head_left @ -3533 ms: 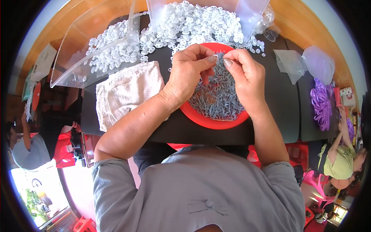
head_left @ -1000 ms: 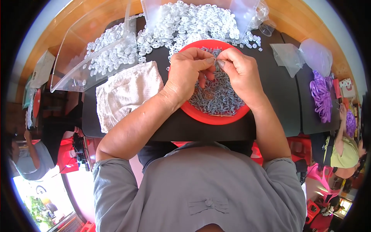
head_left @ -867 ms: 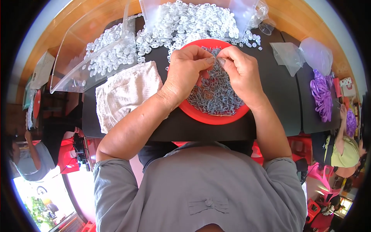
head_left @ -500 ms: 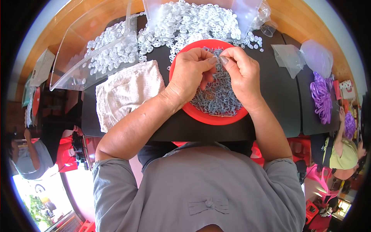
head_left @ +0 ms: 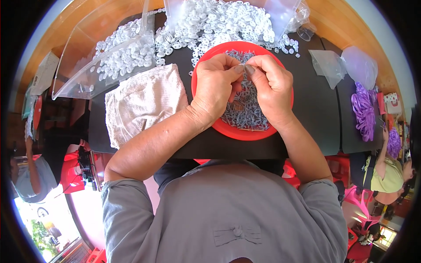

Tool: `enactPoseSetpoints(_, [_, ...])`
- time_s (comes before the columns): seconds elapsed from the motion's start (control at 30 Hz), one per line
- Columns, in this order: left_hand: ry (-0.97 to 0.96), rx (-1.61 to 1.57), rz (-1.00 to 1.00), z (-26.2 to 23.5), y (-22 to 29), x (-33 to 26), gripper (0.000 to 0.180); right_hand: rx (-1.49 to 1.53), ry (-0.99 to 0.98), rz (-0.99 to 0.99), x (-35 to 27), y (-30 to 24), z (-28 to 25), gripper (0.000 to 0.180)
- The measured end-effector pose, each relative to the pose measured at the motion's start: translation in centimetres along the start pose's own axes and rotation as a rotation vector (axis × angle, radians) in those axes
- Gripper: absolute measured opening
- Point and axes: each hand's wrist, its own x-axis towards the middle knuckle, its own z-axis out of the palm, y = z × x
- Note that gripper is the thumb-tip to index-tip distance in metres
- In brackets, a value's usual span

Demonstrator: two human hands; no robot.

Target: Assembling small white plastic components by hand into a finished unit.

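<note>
My left hand (head_left: 212, 87) and my right hand (head_left: 272, 90) meet above a round red plastic basin (head_left: 239, 133). Both pinch with thumb and forefinger, fingertips almost touching. What sits between them is too small and too covered to make out. Inside the basin lies a thick layer of small grey screw-like metal pieces (head_left: 245, 115), partly hidden by my hands. Just beyond the rim spreads a heap of small white oval plastic pieces (head_left: 223, 22) with holes, spilling from a clear container.
Left of the basin lies a folded whitish cloth (head_left: 147, 105). A tilted clear plastic bin (head_left: 72, 72) holds more white pieces. Clear plastic bags (head_left: 326, 65) and a bundle of purple ribbon (head_left: 364, 111) rest at the right. Other people sit at both sides.
My fingertips have come closer together, the right hand shifting slightly left. A small white bit that showed at the left fingertips is now hidden. The view has shifted a little.
</note>
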Motion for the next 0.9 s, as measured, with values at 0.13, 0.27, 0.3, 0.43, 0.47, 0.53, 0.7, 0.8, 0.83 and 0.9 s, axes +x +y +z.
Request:
enactPoseSetpoints(0.13, [0.006,-0.014,0.001,-0.1,-0.3,0.0,0.010,0.034,-0.028,0.037,-0.1,-0.1,0.1,0.004])
enactPoseSetpoints(0.27, [-0.027,-0.014,0.004,-0.1,0.1,0.3,0.009,0.074,-0.016,0.069,0.3,-0.1,-0.2,0.003])
enactPoseSetpoints(0.3, [-0.026,-0.014,0.008,-0.1,0.2,0.3,0.009,0.083,-0.019,0.085,0.4,-0.2,-0.5,0.003])
enactPoseSetpoints(0.43, [-0.042,-0.019,0.022,0.0,0.2,0.5,0.010,0.037,0.003,0.102,0.9,0.1,-1.1,0.006])
enactPoseSetpoints(0.47, [-0.039,-0.010,0.017,0.0,0.2,0.5,0.010,0.035,0.003,0.100,0.9,0.0,-1.1,0.006])
enactPoseSetpoints(0.53, [-0.036,0.004,0.015,0.0,0.1,0.6,0.010,-0.059,0.036,-0.019,0.9,-0.2,-1.1,0.007])
enactPoseSetpoints(0.7, [-0.033,0.032,0.016,-0.2,0.2,0.7,0.010,-0.081,-0.011,0.014,1.0,-0.2,-1.4,0.007])
enactPoseSetpoints(0.8, [-0.035,0.027,0.021,-0.3,0.0,0.7,0.009,-0.054,-0.060,0.073,1.0,-0.5,-1.3,0.006])
enactPoseSetpoints(0.83, [-0.038,0.036,0.024,-0.3,0.0,0.7,0.009,-0.031,-0.083,0.100,1.1,-0.6,-1.3,0.006])
enactPoseSetpoints(0.9, [-0.042,0.044,0.026,-0.3,-0.1,0.7,0.009,-0.042,-0.078,0.086,1.0,-0.2,-1.3,0.005])
